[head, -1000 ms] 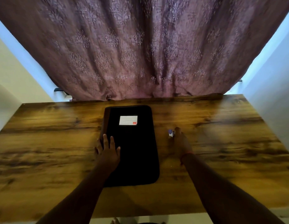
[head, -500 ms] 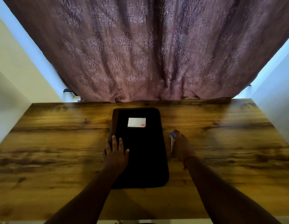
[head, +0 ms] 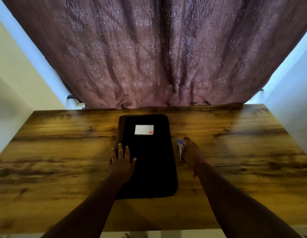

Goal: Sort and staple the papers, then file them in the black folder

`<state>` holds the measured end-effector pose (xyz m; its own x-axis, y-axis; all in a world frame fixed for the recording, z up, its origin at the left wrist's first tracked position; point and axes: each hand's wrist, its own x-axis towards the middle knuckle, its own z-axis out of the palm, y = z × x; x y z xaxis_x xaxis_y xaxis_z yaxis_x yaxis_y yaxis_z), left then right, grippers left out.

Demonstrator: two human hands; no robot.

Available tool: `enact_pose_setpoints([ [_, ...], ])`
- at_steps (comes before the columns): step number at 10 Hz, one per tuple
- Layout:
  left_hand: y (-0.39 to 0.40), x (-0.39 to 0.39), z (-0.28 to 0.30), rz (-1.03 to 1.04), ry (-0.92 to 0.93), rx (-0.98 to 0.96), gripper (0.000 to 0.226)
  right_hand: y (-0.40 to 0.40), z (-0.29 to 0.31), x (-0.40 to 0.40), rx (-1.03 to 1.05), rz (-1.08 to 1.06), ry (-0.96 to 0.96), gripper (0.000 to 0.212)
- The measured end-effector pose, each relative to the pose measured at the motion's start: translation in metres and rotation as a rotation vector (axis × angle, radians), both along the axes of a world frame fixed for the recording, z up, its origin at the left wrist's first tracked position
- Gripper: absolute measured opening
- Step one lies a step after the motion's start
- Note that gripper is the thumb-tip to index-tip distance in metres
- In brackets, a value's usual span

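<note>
A closed black folder (head: 154, 165) with a white label (head: 144, 129) lies in the middle of the wooden table (head: 235, 152). My left hand (head: 122, 160) rests flat on the folder's left side, fingers straight. Just right of the folder lies a small stapler (head: 180, 150), blue at its far end and silver along its side. My right hand (head: 192, 153) is curled over the stapler and grips it against the table. No loose papers are in sight.
A patterned mauve curtain (head: 149, 57) hangs behind the table's far edge. Pale walls (head: 15, 83) close in on both sides. Bare wood shows to the left and right of the folder.
The view has shifted, so the folder sits further right and lower in frame. My right hand has settled lower over the stapler. My left hand stays flat on the folder.
</note>
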<state>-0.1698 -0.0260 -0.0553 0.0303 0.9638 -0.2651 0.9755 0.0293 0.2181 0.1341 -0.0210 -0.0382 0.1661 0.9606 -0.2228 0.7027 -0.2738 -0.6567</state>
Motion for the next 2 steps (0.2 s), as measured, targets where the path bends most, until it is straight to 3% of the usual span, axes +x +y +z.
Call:
enact_pose_setpoints([
  [2,-0.004,0.004,0.016,-0.062,0.025,0.042,0.082,-0.013,0.006,-0.005,0.113,0.064,-0.222,0.042],
])
